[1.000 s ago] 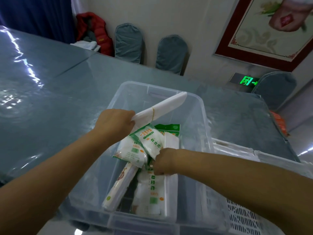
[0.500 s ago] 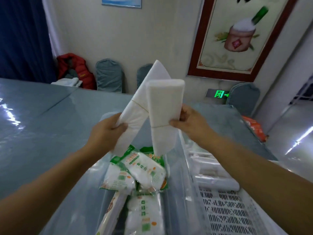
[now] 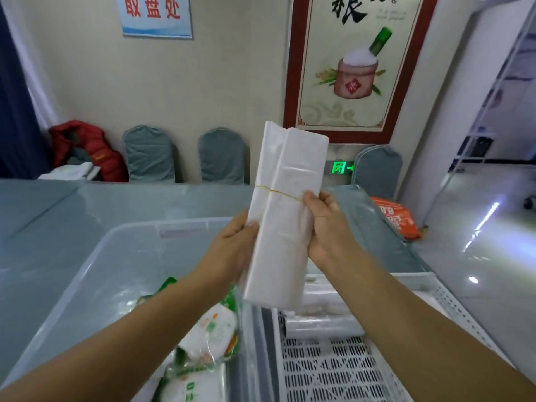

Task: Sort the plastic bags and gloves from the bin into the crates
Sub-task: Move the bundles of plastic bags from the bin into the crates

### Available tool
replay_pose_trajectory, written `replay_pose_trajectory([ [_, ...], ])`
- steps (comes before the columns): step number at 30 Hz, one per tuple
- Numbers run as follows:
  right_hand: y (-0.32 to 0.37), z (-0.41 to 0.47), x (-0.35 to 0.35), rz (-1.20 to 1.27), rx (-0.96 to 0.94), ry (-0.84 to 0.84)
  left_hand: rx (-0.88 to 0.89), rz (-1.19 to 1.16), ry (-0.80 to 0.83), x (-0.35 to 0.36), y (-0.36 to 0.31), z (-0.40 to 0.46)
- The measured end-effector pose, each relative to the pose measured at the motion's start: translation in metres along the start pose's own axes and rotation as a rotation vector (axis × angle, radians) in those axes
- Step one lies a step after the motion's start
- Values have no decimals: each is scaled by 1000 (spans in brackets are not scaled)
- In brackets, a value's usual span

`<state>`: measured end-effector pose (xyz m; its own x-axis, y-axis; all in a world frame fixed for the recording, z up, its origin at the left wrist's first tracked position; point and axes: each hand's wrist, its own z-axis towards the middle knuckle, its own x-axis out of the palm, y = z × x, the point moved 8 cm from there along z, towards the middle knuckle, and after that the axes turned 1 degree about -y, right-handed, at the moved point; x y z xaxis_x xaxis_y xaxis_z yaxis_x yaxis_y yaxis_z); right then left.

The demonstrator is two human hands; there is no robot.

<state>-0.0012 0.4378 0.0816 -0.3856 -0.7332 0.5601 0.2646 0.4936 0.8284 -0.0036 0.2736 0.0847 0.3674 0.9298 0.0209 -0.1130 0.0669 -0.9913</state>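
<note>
Both hands hold two flat white bundles of plastic bags [image 3: 285, 210] pressed side by side, upright, each with a thin yellow rubber band around its middle. My left hand [image 3: 232, 250] grips their left edge and my right hand [image 3: 324, 227] grips their right edge. They hang above the gap between the clear plastic bin [image 3: 121, 256] on the left and the white slotted crate [image 3: 327, 369] on the right. Green-and-white glove packets [image 3: 208, 338] lie in the bin's bottom. Clear rolled bags [image 3: 322, 323] lie in the crate.
The bin and crate sit on a grey-blue glass-topped table [image 3: 58, 216]. Covered chairs [image 3: 223, 156] line the far wall, with a red jacket [image 3: 87, 149] at the left. An orange packet [image 3: 394, 219] lies beyond the table's right edge.
The two bundles, held apart in a V half a second ago, have been brought together into one upright stack and shifted right toward the crate. The view has tilted up.
</note>
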Motion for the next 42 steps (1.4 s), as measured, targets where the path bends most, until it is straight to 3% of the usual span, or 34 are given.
replay_pose_trajectory([
  [4,14,8,-61,-13,22,-42,-63,78,118,66,19,2],
  [11,47,36,-234,-90,98,-262,-169,330,329,239,69,18],
  [13,62,45,-278,-107,114,-281,-209,349,296,277,86,24],
  [18,98,63,-366,-194,178,-147,-347,209,246,370,129,41],
  [21,117,69,-420,-326,171,-213,-386,195,311,417,156,41],
  [25,135,72,-483,-430,166,-308,-550,166,260,445,213,31],
  [31,134,52,-552,-536,167,-381,-712,691,418,473,305,-12],
  [34,131,42,-573,-563,183,-398,-686,854,306,476,317,-11],
  [39,129,35,-589,-594,177,-393,-780,557,80,480,327,-15],
  [42,125,32,-594,-586,189,-386,-759,431,78,487,330,-17],
])
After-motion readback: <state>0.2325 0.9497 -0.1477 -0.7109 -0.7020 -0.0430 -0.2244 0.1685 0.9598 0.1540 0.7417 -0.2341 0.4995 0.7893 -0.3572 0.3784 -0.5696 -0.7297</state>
